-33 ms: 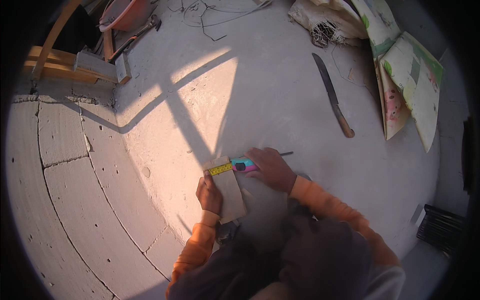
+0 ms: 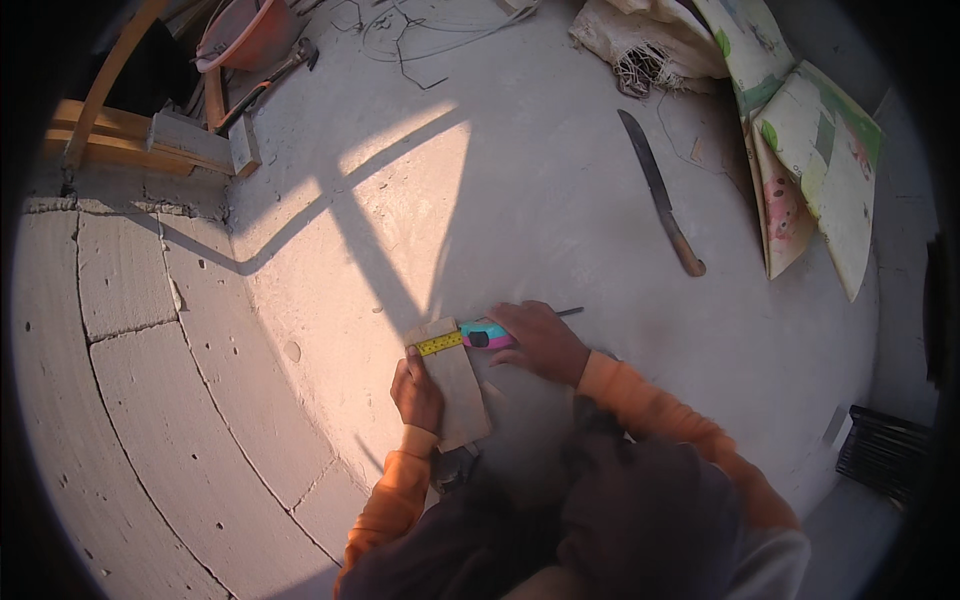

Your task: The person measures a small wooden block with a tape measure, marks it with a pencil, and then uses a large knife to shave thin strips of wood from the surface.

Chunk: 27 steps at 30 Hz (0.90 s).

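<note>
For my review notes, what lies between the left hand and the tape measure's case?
In the head view, the yellow blade runs from the left hand to the tape measure's case, across the pale board.

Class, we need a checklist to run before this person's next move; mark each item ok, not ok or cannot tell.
1. Right hand holding the tape measure: ok.
2. Yellow blade laid across the wooden piece: ok.
3. Left hand at the blade's free end: ok.
4. Markings readable from this view: cannot tell, too small.
5. Long knife apart from both hands: ok.
</note>
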{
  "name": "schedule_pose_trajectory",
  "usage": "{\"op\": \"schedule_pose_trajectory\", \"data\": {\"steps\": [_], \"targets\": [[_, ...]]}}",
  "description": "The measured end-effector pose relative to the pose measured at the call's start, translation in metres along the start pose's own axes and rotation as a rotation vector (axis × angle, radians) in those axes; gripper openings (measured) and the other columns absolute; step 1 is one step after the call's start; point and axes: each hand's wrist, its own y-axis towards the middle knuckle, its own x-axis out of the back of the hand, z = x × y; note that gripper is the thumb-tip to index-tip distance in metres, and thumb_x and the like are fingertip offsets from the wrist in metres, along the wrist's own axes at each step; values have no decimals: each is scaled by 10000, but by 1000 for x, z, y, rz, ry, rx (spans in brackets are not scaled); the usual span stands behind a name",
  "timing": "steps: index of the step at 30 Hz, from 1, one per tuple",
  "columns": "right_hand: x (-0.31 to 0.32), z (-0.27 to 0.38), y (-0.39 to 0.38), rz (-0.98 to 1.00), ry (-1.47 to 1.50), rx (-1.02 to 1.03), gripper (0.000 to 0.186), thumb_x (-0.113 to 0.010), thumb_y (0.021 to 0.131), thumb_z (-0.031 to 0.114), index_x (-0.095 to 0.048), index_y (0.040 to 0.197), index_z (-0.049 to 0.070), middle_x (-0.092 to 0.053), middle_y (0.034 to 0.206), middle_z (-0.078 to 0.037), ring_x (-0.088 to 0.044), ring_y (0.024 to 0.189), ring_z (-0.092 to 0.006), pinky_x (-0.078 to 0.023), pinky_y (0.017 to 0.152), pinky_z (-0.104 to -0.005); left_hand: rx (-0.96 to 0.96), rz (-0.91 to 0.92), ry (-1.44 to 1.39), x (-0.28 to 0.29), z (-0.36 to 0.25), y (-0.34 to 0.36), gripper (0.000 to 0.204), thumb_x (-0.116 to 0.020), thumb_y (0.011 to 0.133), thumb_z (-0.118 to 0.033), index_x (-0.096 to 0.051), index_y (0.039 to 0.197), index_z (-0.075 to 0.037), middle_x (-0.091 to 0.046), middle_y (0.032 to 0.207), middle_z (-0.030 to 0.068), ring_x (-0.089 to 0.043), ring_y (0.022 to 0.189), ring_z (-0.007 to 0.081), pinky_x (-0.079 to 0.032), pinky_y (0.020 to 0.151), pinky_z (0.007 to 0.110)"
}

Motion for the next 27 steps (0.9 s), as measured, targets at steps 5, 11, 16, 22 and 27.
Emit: {"op": "schedule_pose_trajectory", "data": {"steps": [5,11,16,22,27], "targets": [[-3,-9,3,-14,148,12,433,-759,864,273,-641,1216,50,-674,1169,-129,-629,1103,-322,-468,954,-447,173,-11,-58,13,-51,5,377,-434,1090,-268,-618,911,9,-615,833,228,-605,775,420,-482,725,477],[10,16,12,-30,79,-40,381,-757,871,267,-659,1178,65,-687,1135,-130,-652,1034,-334,-514,873,-441,-388,29,383,40,-27,14,312,-544,996,-89,-607,1300,-110,-623,986,122,-667,734,322,-515,658,508],[24,36,11,-54,148,-95,407,-770,875,278,-658,1193,50,-702,1116,-142,-661,1050,-339,-539,907,-439,-54,141,239,43,-64,21,379,-565,1031,-416,-622,1011,-42,-673,767,308,-667,791,505,-517,682,555],[19,47,21,-92,201,-63,471,-810,850,290,-657,1213,31,-700,1129,-168,-663,1064,-351,-547,921,-425,-190,221,285,35,-52,11,258,-511,1053,-291,-649,1115,-82,-693,900,260,-676,803,481,-546,703,554],[41,40,16,-130,184,-299,500,-838,822,278,-659,1190,-8,-698,1115,-189,-668,1032,-368,-544,909,-428,-338,186,309,40,-45,10,230,-492,1048,-184,-667,1178,-113,-666,912,205,-672,811,435,-557,740,511]]}}
